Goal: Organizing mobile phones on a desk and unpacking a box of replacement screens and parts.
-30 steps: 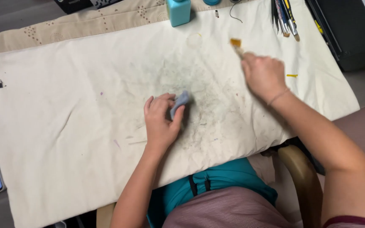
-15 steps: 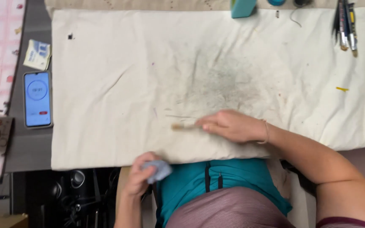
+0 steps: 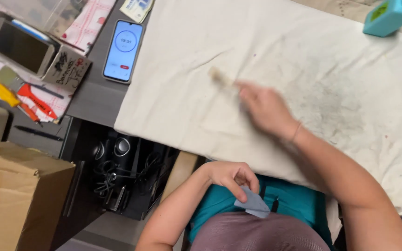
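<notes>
Evidently mid-sweep, the right hand [image 3: 267, 108] was closed on a small brush [image 3: 219, 76] over the smudged white cloth [image 3: 187, 69], while the left hand [image 3: 231, 176] pinched a grey-blue rag [image 3: 253, 204] at the lap, calling for light strokes toward the cloth's edge.

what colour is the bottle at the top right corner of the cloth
Turquoise bottle with a green label patch, seen in the head view at the cloth's far right corner.
</notes>
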